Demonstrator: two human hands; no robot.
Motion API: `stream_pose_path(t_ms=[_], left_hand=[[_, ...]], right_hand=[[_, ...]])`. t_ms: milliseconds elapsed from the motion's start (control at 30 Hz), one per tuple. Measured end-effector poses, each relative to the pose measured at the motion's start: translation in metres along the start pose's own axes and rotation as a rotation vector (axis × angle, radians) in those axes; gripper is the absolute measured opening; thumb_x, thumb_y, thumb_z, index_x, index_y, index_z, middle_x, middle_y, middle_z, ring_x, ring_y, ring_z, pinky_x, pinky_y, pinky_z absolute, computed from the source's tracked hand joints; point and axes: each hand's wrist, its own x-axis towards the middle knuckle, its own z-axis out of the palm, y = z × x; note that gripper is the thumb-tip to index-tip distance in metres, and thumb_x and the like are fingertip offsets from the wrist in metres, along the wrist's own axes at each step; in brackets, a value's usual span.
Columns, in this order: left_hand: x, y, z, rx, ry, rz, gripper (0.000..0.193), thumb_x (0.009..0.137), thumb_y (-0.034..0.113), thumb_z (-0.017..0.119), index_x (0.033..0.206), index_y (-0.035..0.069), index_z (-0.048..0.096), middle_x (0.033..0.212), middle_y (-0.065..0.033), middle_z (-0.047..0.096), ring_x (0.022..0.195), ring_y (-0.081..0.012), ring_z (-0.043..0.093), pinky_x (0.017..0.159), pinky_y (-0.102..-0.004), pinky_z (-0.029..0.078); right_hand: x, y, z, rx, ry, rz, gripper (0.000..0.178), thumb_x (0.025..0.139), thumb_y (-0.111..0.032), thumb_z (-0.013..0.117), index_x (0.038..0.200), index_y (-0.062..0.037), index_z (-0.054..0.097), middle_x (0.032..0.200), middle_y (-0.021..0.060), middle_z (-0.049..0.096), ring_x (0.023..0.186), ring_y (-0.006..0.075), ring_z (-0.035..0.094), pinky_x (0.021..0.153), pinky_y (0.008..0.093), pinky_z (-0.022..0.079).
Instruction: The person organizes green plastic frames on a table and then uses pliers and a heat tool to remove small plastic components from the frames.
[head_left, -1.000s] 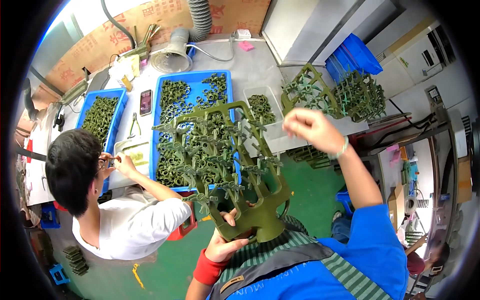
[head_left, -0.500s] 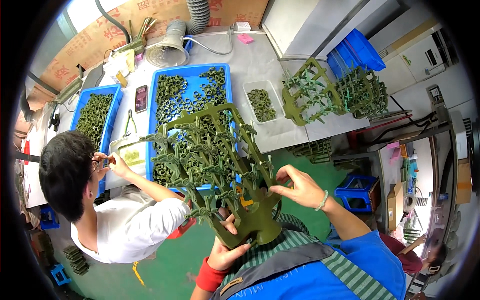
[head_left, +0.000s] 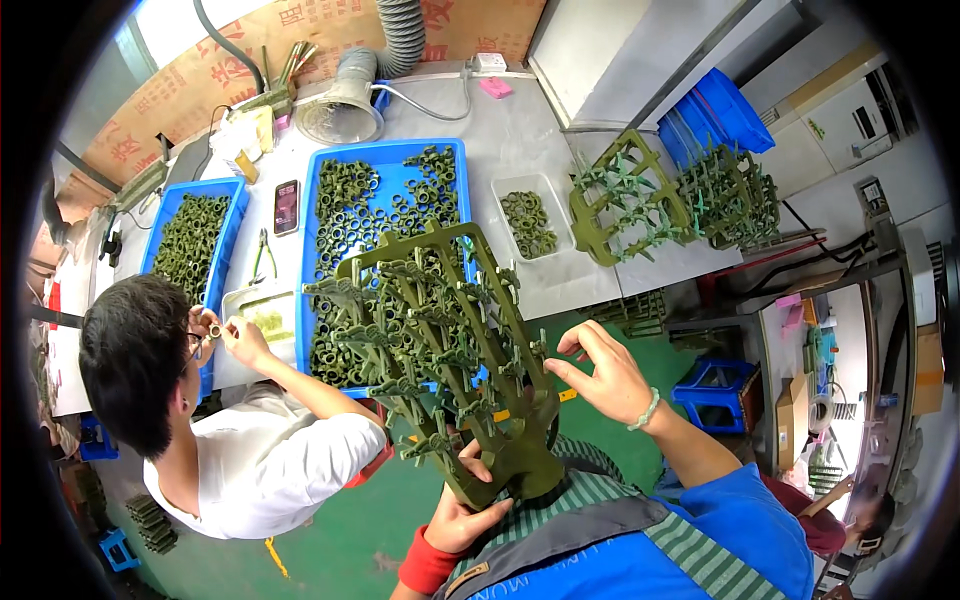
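Tilted over my lap is an olive-green casting tree [head_left: 525, 450], a frame of bars crowded with small branched green pieces. My left hand [head_left: 462, 515], a red band at its wrist, is closed round its thick base from below. Close to the tree's right-hand bar, my right hand [head_left: 608, 378] has thumb and forefinger apart with nothing visible between them. Beyond the tree, and partly hidden by it, a blue tray [head_left: 312, 225] holds many small green rings.
A co-worker in a white shirt [head_left: 270, 470] sits at my left, handling a small ring beside another blue tray [head_left: 238, 215]. On the table are pliers [head_left: 263, 255], a phone [head_left: 286, 208], a translucent tub [head_left: 565, 235] of rings, and another tree-like frame [head_left: 600, 240]. A blue stool [head_left: 712, 395] stands right.
The casting tree has turned a little and its upper end has shifted right, my left hand moving slightly right with it. My right hand has drawn slightly away from the tree's bar.
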Motion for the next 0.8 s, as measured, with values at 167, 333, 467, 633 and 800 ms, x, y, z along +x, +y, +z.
stream_pose_path(t_ms=[167, 333, 467, 633, 800], left_hand=[[0.003, 0.004, -0.001, 0.084, -0.006, -0.006, 0.048, 0.074, -0.009, 0.073, 0.105, 0.011, 0.043, 0.149, -0.0173, 0.028, 0.137, -0.031, 0.035, 0.11, -0.0423, 0.029], [0.006, 0.014, 0.004, 0.099, 0.025, -0.054, 0.048, 0.073, -0.008, 0.075, 0.104, 0.011, 0.042, 0.151, -0.0192, 0.028, 0.139, -0.0314, 0.032, 0.111, -0.0413, 0.027], [0.008, 0.015, 0.005, 0.133, -0.001, -0.035, 0.045, 0.076, -0.003, 0.076, 0.104, 0.008, 0.042, 0.152, -0.0194, 0.028, 0.141, -0.0294, 0.028, 0.111, -0.0402, 0.025], [0.005, 0.005, 0.0, 0.097, 0.005, -0.08, 0.074, 0.082, -0.005, 0.071, 0.144, 0.0, 0.029, 0.129, -0.005, 0.041, 0.122, -0.0167, 0.041, 0.106, -0.0317, 0.032], [0.009, 0.012, -0.001, 0.165, -0.033, -0.086, 0.089, 0.083, -0.005, 0.07, 0.152, -0.001, 0.015, 0.117, -0.0021, 0.041, 0.118, -0.0154, 0.043, 0.104, -0.0297, 0.033]], right_hand=[[0.003, -0.006, -0.002, -0.005, 0.006, -0.022, 0.025, 0.088, -0.019, 0.072, 0.097, -0.0008, 0.058, 0.092, 0.0086, 0.057, 0.086, 0.0217, 0.06, 0.075, 0.0323, 0.048], [0.005, -0.006, -0.002, 0.007, -0.012, -0.029, 0.026, 0.088, -0.023, 0.071, 0.097, -0.0012, 0.058, 0.094, 0.0109, 0.058, 0.087, 0.0262, 0.062, 0.075, 0.0362, 0.05], [0.005, -0.007, 0.0, 0.004, -0.034, -0.041, 0.024, 0.089, -0.021, 0.07, 0.095, -0.0013, 0.059, 0.094, 0.0105, 0.059, 0.085, 0.0261, 0.062, 0.074, 0.0361, 0.05], [0.005, -0.01, 0.0, 0.003, -0.053, -0.06, 0.02, 0.089, -0.018, 0.07, 0.092, -0.0013, 0.059, 0.09, 0.01, 0.059, 0.083, 0.0265, 0.061, 0.074, 0.0359, 0.049], [0.007, -0.012, 0.0, 0.003, -0.056, -0.059, 0.018, 0.088, -0.014, 0.071, 0.093, 0.0004, 0.061, 0.091, 0.0094, 0.059, 0.083, 0.0227, 0.061, 0.074, 0.0324, 0.049]])
